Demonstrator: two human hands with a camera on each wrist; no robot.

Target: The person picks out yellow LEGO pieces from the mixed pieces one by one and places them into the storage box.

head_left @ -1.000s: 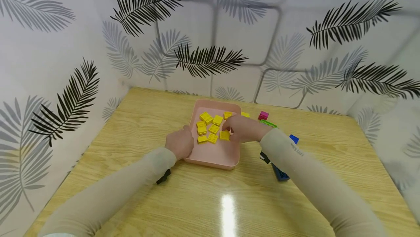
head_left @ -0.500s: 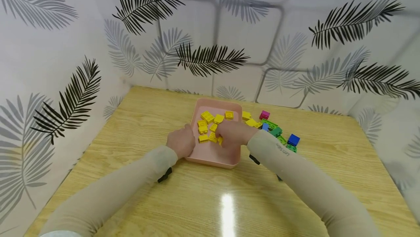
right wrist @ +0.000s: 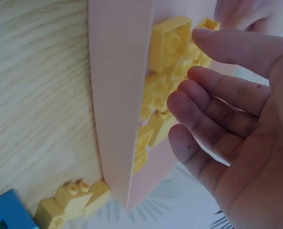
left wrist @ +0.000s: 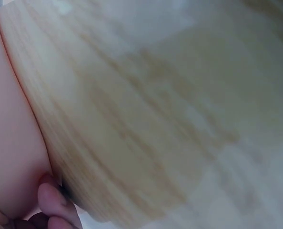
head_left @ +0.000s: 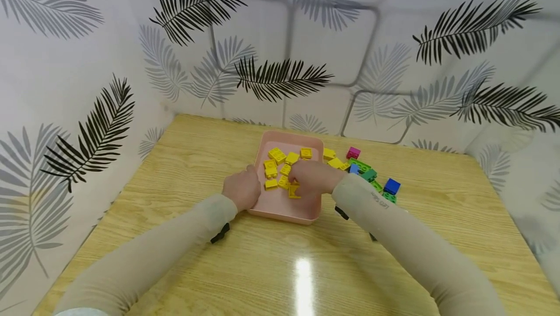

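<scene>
A shallow pink tray (head_left: 275, 205) holds several yellow toy bricks (head_left: 277, 155). My left hand (head_left: 242, 189) grips the tray's left side; in the left wrist view its fingertips (left wrist: 52, 196) curl against the tray wall (left wrist: 13, 124). Inside the tray, my right hand (head_left: 311, 177) hovers among the bricks, its fingers relaxed and spread in the right wrist view. Right by its thumb lies a yellow brick (head_left: 294, 191), hollow underside showing (right wrist: 172, 40). Nothing shows pinched between thumb and fingers.
Right of the tray, loose yellow bricks (head_left: 335, 163), green bricks (head_left: 359, 166), a blue brick (head_left: 391, 186) and a magenta brick (head_left: 353, 152) lie on the wooden table (head_left: 245, 267). The right forearm partly covers this pile. A patterned wall (head_left: 306, 102) stands behind.
My right hand has moved left and toward the front within the tray, shifting a yellow brick, which now lies hollow side showing, released by the fingers. The left hand stays at the tray's side.
</scene>
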